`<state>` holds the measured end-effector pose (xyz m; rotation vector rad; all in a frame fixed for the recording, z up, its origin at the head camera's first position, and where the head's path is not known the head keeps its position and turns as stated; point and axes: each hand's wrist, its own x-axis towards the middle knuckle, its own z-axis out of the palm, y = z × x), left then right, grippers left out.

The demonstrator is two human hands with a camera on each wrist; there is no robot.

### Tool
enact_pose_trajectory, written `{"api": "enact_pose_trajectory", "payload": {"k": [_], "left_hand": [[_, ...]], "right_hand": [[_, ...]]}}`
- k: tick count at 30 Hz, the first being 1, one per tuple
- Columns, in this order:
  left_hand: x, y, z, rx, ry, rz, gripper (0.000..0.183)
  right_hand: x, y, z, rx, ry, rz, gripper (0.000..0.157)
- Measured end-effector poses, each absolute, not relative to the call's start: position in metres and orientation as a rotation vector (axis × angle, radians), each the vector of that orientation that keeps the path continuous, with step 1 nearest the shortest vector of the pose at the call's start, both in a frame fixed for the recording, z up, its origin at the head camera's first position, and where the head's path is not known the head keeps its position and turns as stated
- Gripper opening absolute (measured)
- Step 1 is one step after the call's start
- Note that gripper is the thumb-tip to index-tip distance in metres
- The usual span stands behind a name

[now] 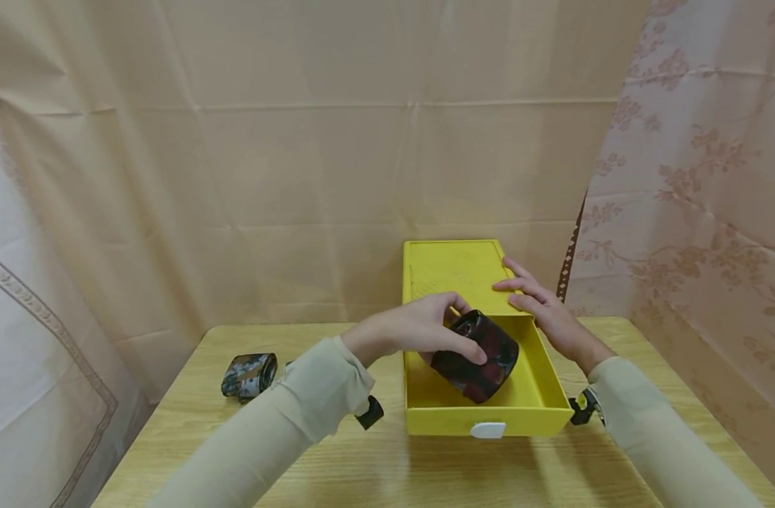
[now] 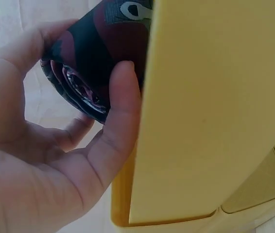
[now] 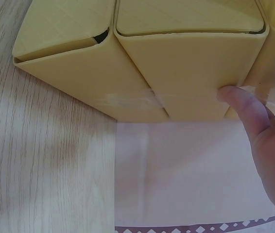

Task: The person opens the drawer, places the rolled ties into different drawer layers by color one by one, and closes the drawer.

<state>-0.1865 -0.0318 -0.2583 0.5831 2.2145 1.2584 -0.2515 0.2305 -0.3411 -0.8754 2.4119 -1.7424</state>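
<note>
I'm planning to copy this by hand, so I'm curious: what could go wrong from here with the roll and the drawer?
The dark patterned roll is tilted in the left hand, so it might slip or loosen at its coiled end. The open yellow drawer juts from its case, so pressing its front might tip things, though the right hand rests on the case.

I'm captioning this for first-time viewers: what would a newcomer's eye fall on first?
Probably the bright yellow box right of the middle of the table, its front section open. Next comes the dark patterned roll that the left hand holds at that opening, while the right hand touches the box's right edge. A camouflage-patterned roll lies farther left.
</note>
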Motion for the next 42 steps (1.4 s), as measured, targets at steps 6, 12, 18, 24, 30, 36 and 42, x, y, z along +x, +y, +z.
{"api": "enact_pose_trajectory", "payload": {"k": [6,12,18,24,30,36,42], "left_hand": [[-0.186,-0.030,-0.260,0.585,2.256,1.222,0.059],[-0.184,-0.029,-0.262,0.591,2.313,1.166,0.060],[-0.182,-0.029,-0.265,0.622,2.341,1.122,0.062],[-0.181,-0.028,-0.267,0.641,2.350,1.090,0.064],[-0.180,-0.026,-0.269,0.701,2.429,1.031,0.066],[-0.177,-0.025,-0.274,0.716,2.481,0.931,0.067],[-0.177,-0.027,-0.277,0.731,2.515,0.873,0.065]], "right_hand": [[-0.264,0.235,-0.354,-0.873,2.431,-1.739,0.032],[-0.261,0.234,-0.351,-0.894,2.432,-1.747,0.032],[-0.258,0.233,-0.348,-0.900,2.419,-1.752,0.032],[-0.268,0.237,-0.357,-0.897,2.426,-1.761,0.032],[-0.256,0.232,-0.346,-0.888,2.416,-1.756,0.032],[-0.246,0.229,-0.336,-0.869,2.430,-1.727,0.033],[-0.246,0.229,-0.336,-0.869,2.434,-1.721,0.032]]}}
